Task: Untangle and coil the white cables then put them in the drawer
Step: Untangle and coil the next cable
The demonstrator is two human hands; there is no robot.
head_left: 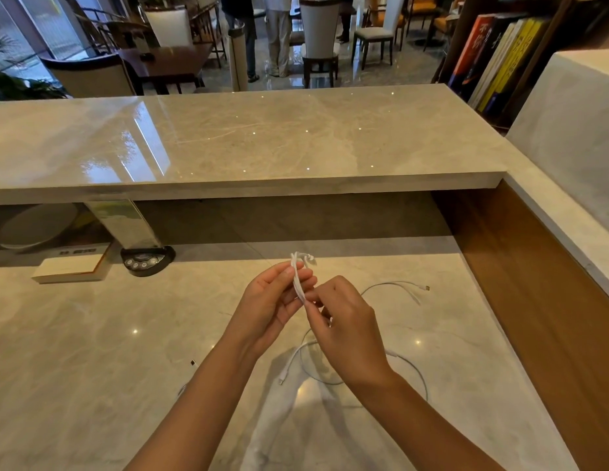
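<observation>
Here, above a pale marble bench (92,351), the left hand (269,300) and right hand (343,321) hold a small folded bundle of white cable (298,278) between them, fingers (301,275) closed around it. More loose white cable (394,287) lies curled on the bench just beyond and beneath the right hand.

Legible text only on book spines, shelf beyond desk's (296,137) far right corner. Orange-red book (471,45): large white Chinese characters, top one reads "不", next looks like "你", rest unclear. Yellow book (513,59), right of orange-red one: pale characters, too blurred to read. Black device (147,261) on lower desk, far left of books: button markings unreadable.
</observation>
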